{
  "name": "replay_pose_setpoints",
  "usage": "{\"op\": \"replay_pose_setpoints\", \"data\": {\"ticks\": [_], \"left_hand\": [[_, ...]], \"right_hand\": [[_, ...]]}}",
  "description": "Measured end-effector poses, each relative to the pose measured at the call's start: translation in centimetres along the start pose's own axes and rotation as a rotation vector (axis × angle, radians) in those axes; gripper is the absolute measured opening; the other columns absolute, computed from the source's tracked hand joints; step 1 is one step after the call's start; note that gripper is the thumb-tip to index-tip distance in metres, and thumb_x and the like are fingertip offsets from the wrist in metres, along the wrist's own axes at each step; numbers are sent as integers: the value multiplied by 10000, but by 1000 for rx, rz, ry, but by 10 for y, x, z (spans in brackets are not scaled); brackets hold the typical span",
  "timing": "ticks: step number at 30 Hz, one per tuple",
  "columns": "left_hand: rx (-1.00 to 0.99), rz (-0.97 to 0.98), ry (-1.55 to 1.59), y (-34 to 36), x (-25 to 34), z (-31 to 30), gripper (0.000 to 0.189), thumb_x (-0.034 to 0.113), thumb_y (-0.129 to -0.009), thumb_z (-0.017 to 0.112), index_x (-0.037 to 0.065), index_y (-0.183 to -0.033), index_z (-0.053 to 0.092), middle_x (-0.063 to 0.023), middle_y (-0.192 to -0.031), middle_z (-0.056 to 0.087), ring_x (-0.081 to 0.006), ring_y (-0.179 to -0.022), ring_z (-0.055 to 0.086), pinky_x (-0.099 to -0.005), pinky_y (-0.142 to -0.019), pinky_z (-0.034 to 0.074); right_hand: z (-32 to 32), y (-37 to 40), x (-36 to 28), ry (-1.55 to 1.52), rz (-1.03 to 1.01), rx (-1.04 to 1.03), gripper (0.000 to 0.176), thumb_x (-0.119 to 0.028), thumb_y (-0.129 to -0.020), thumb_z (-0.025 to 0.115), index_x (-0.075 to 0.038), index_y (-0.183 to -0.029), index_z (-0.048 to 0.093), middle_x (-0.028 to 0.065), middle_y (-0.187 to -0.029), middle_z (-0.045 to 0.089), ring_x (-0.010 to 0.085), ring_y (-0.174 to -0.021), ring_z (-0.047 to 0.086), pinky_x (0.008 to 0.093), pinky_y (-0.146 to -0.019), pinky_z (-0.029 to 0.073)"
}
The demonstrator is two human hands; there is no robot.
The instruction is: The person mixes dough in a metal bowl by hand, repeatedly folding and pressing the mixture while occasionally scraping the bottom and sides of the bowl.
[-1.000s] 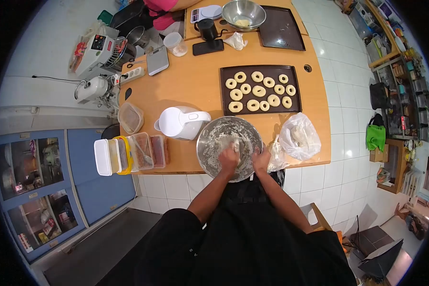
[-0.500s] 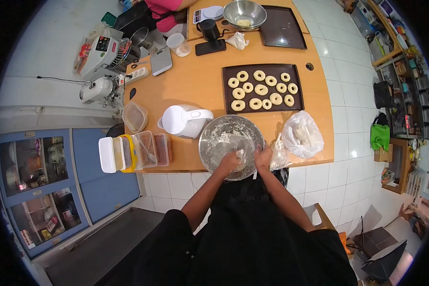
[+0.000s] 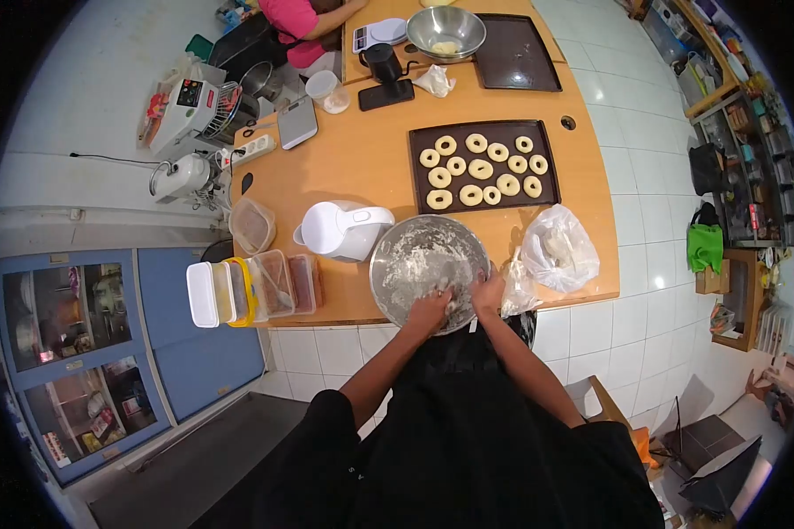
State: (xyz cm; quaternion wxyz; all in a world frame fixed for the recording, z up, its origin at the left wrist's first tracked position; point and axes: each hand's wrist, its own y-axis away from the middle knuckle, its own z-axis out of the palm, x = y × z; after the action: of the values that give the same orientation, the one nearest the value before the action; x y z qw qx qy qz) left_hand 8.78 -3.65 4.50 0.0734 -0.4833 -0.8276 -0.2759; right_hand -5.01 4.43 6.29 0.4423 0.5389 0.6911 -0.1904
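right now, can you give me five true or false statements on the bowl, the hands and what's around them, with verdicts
1. The left hand is inside the steel mixing bowl. True.
2. Both hands are deep inside the bowl. False: the right hand is at its rim.
3. Ring-shaped dough pieces lie in a single layer on a dark baking tray. True.
4. The vessel just left of the bowl is black. False: it is a white lidded jug.
5. A black gooseneck kettle stands upright. True.
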Motion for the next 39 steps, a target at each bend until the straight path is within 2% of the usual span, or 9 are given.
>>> {"op": "replay_pose_setpoints", "data": {"ticks": [2,8,11,14,20,23,26,32,39], "left_hand": [[-254,-49,66,8,10,-29,515,97,-767,598,156,-1272,516,-184,-1116,615,-395,-1037,595,-498,-883,479],[124,117,395,-10,-23,-18,367,86,-778,571,119,-1140,617,-196,-1023,629,-373,-997,612,-493,-853,484],[336,-162,212,-26,-19,-24,352,140,-783,588,102,-1131,621,-201,-1043,623,-389,-984,604,-492,-860,480],[119,-252,54,-38,-12,-48,388,221,-783,623,81,-1145,613,-226,-1094,597,-420,-978,589,-501,-865,475],[398,30,38,-14,-21,-10,552,243,-783,684,68,-1261,472,-252,-1162,542,-443,-1041,558,-522,-858,466],[13,-21,268,-10,-40,2,613,232,-768,708,99,-1292,418,-238,-1180,536,-435,-1081,540,-525,-869,461],[67,135,353,-1,-27,-25,553,196,-755,702,117,-1257,485,-233,-1165,550,-422,-1087,543,-506,-880,467],[-80,-99,-65,-6,2,-72,395,189,-715,663,100,-1096,608,-206,-1083,603,-372,-1046,586,-483,-866,477],[-13,-10,-152,-7,-5,-10,433,175,-730,619,39,-1130,521,-209,-1042,617,-369,-1008,586,-516,-893,449]], "right_hand": [[0,0,0,15,-15,-28,319,-63,-833,573,36,-1135,592,296,-899,644,472,-866,613,488,-776,473],[1,0,1,57,-23,-22,313,-61,-838,579,34,-1136,592,295,-916,645,458,-882,619,479,-786,472],[3,-3,4,29,-53,-27,308,-49,-842,579,39,-1137,588,287,-917,648,449,-878,627,461,-775,480],[5,-4,10,-33,-46,-57,299,-34,-850,567,37,-1139,585,275,-921,653,438,-888,632,440,-774,486],[10,-9,28,-134,-90,12,304,-14,-843,554,23,-1143,585,277,-937,650,431,-889,631,431,-780,486],[1,-7,14,-85,-62,17,352,16,-798,535,32,-1146,584,274,-980,642,434,-944,613,437,-833,473],[-3,-6,8,-63,-34,1,372,33,-776,519,32,-1142,585,270,-997,640,436,-973,605,439,-860,465],[-4,-5,10,-144,-7,1,378,40,-772,511,15,-1141,590,268,-989,639,439,-974,600,448,-849,463],[-2,-3,8,-74,1,28,371,-3,-798,556,9,-1168,577,285,-970,619,453,-919,596,465,-808,466]]}}
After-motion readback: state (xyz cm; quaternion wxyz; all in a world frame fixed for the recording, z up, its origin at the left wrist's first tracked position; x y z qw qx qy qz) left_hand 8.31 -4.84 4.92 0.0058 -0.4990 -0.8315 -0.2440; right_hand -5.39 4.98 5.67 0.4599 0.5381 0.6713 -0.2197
